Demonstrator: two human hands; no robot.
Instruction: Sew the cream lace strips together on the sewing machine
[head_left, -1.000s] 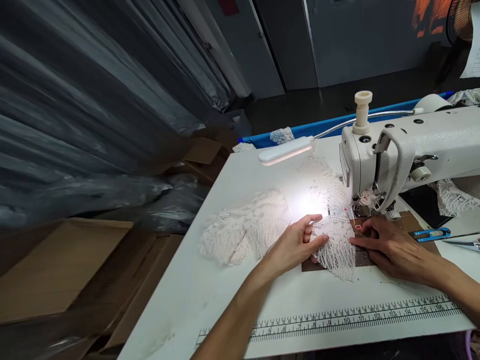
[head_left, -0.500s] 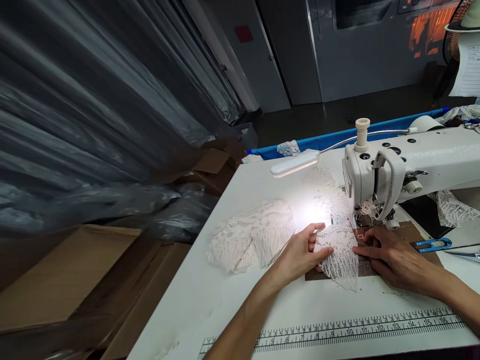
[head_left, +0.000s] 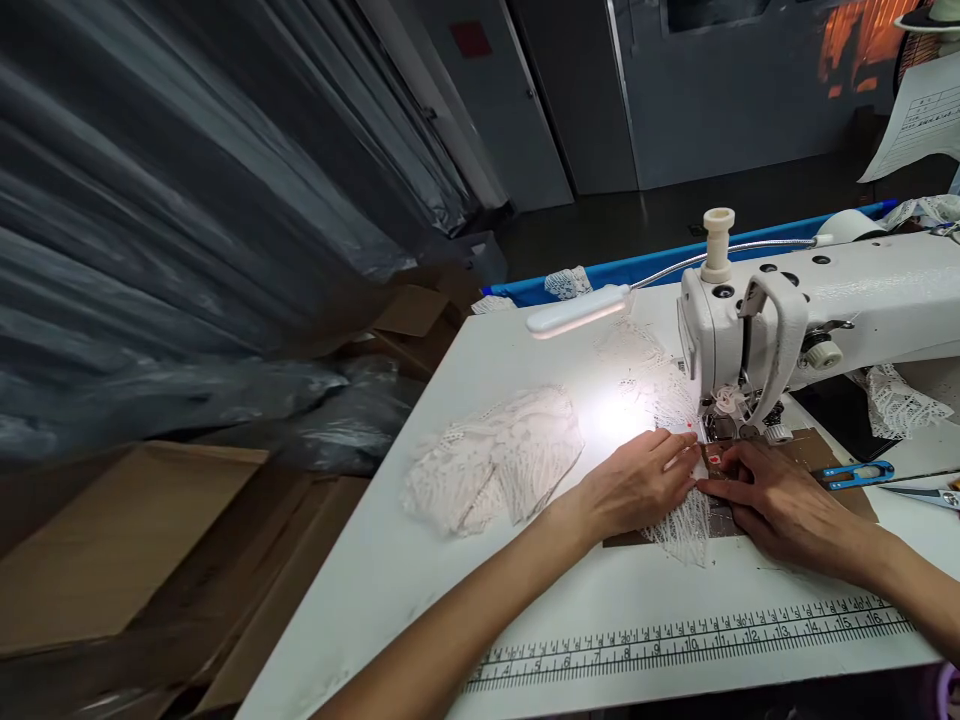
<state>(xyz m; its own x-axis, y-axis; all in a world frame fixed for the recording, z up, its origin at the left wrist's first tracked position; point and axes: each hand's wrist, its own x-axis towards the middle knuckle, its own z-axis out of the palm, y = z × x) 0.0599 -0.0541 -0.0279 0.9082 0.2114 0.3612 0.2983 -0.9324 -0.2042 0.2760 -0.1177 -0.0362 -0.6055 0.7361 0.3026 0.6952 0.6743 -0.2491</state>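
White lace fabric (head_left: 684, 532) lies under the front of the sewing machine (head_left: 720, 330), running back past the presser foot across the white table. My left hand (head_left: 649, 475) covers the middle of this lace, fingers closed and bent down on it close to the needle area. From the other side my right hand (head_left: 780, 500) meets the edge of the lace with its index finger and thumb side, its other fingers curled. The fingertips of both hands almost touch. What lies directly beneath them is hidden.
A folded pile of lace (head_left: 495, 455) rests on the table to the left. Blue thread snips (head_left: 859, 474) and scissors (head_left: 930, 495) lie at right. A lamp (head_left: 577, 312) lights the work. A printed ruler (head_left: 690, 648) runs along the front edge. Cardboard boxes (head_left: 135, 540) stand left.
My left hand has moved right and over the lace, from its left edge to beside the needle area. My right hand stays at the lace's right edge. The view has shifted slightly.
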